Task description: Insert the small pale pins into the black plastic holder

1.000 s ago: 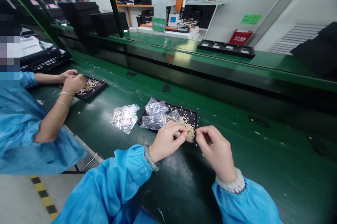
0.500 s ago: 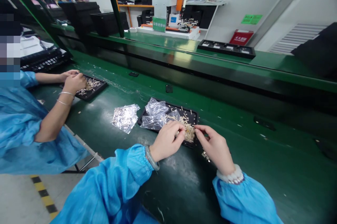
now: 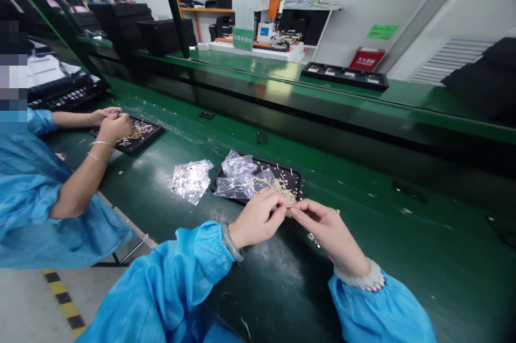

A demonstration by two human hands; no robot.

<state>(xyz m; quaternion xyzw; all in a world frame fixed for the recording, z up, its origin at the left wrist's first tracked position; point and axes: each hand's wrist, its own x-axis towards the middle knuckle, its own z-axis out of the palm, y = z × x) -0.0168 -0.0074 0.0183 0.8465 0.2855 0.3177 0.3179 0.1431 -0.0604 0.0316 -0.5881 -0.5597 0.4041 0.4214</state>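
Drawn in close, thumb toward finger, in left hand (image 3: 258, 219) and right hand (image 3: 332, 230) alike, almost tip to tip in the head view; too small and hidden to say for either pinch: filled or bare. Find small pale parts (image 3: 285, 192) heaped just beyond the tips, inside a black tray (image 3: 219, 173). Probably best to pinch lightly, hover low over the heap to catch any drop, steady the left and move only the right fingertips, without brushing loose parts over the rim.

Count two own hands and one tray at the grip; one other tray (image 3: 149, 143), well to the left, under a co-worker's two hands (image 3: 116, 127). Count one flat clear bag (image 3: 191, 180) left of the grip, and at least two crumpled bags (image 3: 234, 186) inside the nearer tray. Count four dark flat pieces (image 3: 262, 137): two beyond the grip, two off right, the farthest dim. Impossible to count the heap.
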